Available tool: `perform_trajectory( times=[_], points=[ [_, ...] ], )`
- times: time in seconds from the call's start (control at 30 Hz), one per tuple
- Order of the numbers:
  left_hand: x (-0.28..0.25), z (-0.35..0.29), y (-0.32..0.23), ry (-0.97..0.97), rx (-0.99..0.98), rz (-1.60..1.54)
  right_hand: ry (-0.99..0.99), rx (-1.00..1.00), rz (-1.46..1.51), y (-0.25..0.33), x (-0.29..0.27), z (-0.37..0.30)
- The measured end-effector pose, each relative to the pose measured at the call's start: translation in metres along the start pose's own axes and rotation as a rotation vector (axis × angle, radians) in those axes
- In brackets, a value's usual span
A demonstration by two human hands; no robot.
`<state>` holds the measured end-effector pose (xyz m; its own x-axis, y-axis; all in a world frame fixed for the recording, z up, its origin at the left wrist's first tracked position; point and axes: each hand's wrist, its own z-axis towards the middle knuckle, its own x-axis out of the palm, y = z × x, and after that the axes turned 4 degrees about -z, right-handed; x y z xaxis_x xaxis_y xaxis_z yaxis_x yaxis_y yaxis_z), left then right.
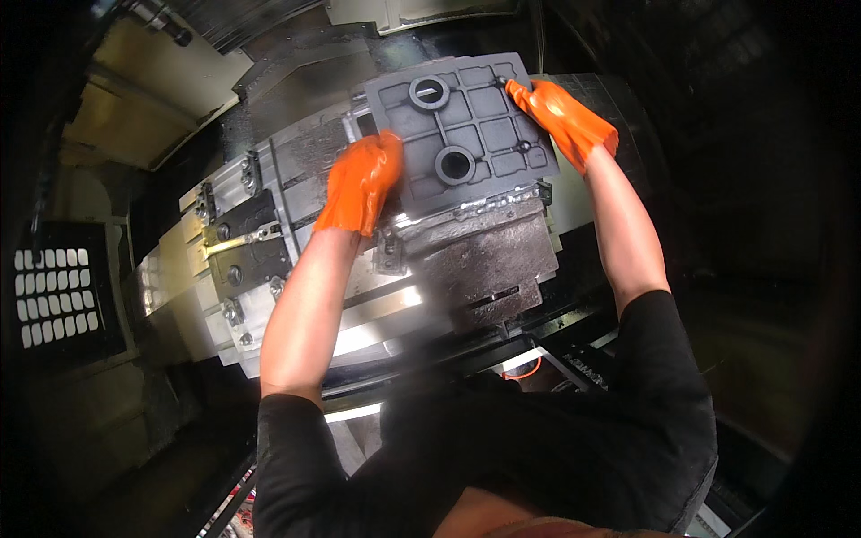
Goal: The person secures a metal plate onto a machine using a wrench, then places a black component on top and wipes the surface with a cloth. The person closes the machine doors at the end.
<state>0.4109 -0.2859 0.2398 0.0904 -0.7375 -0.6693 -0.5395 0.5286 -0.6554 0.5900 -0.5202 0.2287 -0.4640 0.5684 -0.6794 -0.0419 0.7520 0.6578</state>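
A dark grey cast metal plate (480, 125), with raised ribs and two round bosses with holes, is tilted over a metal fixture (484, 255). My left hand (360, 175), in an orange rubber glove, is closed on the plate's left edge; its fingertips are partly hidden. At the upper right edge, my right hand (565, 117) in a matching glove grips the plate, with fingers over the rim near a small boss. The fixture's wet, brown-black block shows below the plate's near edge. Whether the plate rests on the fixture cannot be made out.
To the left, a wrench-like tool with a yellowish handle (235, 244) lies on a dark plate between bolted clamps (250, 173). A machine nozzle (179, 34) hangs at the upper left. Dark enclosure walls surround the bed, with a slotted panel (58, 296) at far left.
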Motion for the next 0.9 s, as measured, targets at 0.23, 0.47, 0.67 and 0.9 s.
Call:
perform_trajectory(
  times=[0.23,0.47,0.67,0.9],
  points=[
    [0.022,0.034,0.008,0.054,-0.105,-0.057,0.052,0.027,-0.117,-0.002,0.006,0.024],
    [0.021,0.041,0.032,0.104,-0.164,-0.017,0.104,0.054,-0.079,-0.027,0.027,0.037],
    [0.018,0.057,0.105,0.274,-0.022,-0.496,0.087,-0.023,-0.092,-0.057,0.024,0.009],
    [0.04,0.021,0.081,0.086,-0.043,-1.023,0.102,0.1,0.131,-0.061,0.047,0.012]
  ],
)
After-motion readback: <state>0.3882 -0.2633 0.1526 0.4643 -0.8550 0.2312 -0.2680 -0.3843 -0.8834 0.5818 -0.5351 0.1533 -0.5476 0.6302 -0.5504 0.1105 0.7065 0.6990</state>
